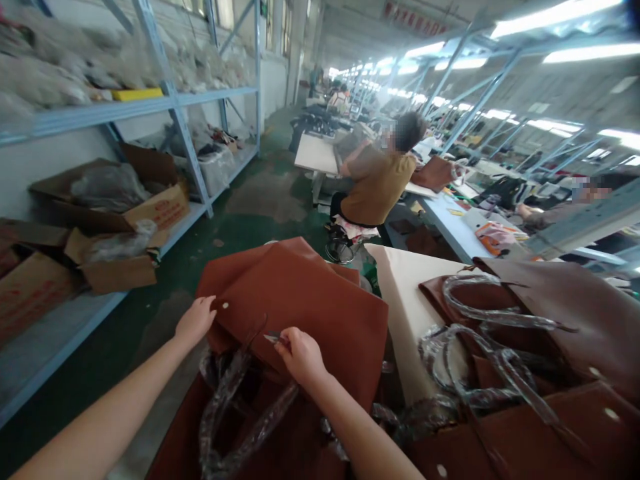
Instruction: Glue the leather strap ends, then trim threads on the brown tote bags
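Note:
My left hand [196, 319] pinches the left edge of a brown leather bag [305, 300], close to a small pale snap button [225, 305]. Held in my right hand [303, 353] is a small pair of thread snips [272, 338], its blades pointing left over the brown leather. A thin dark cord [259, 328] rises from the bag just left of the blades. Below my hands, bag handles [225, 400] wrapped in clear plastic lie across more brown leather.
More brown bags [540, 313] with plastic-wrapped handles lie on the pale table [400, 280] at right. Ahead, a person [383, 180] sits on a stool beside a worktable [317, 155]. Blue metal shelving [175, 100] with cardboard boxes [155, 207] lines the left; another person [595, 193] is at far right.

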A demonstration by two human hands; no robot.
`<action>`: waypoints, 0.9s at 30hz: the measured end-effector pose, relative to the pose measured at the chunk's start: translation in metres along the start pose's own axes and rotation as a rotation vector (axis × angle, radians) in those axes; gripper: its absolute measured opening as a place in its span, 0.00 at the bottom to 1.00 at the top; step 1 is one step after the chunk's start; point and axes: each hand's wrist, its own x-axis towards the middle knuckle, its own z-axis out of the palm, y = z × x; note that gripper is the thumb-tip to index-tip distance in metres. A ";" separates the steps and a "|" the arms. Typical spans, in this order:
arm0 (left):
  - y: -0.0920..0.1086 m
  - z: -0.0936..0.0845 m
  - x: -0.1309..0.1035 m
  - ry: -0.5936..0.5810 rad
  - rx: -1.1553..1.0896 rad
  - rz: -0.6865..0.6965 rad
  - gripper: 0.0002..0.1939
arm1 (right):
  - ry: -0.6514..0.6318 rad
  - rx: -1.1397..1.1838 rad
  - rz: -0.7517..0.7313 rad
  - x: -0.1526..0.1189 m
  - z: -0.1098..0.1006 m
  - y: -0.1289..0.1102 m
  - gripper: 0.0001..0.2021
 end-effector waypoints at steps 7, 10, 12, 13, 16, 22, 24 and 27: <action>-0.023 0.010 0.022 -0.176 -0.136 0.000 0.11 | -0.095 -0.167 -0.040 0.099 0.073 -0.056 0.06; -0.025 0.010 0.020 -0.191 -0.239 -0.005 0.10 | -0.125 -0.229 -0.047 0.122 0.095 -0.066 0.06; -0.026 0.010 0.019 -0.171 -0.297 -0.013 0.09 | -0.148 -0.258 -0.052 0.133 0.106 -0.069 0.07; -0.026 0.011 0.018 -0.160 -0.324 -0.019 0.08 | -0.159 -0.265 -0.054 0.138 0.110 -0.070 0.08; -0.027 0.013 0.018 -0.132 -0.407 -0.051 0.07 | -0.189 -0.262 -0.056 0.148 0.117 -0.072 0.07; -0.039 0.011 0.016 -0.066 -0.606 -0.284 0.14 | -0.131 -0.156 0.023 0.113 0.092 -0.069 0.07; -0.035 0.014 0.002 -0.072 -0.682 -0.382 0.15 | -0.054 -0.014 0.092 0.077 0.078 -0.065 0.07; -0.015 0.029 -0.037 -0.172 -0.794 -0.452 0.14 | 0.075 0.273 0.295 0.012 0.062 -0.057 0.05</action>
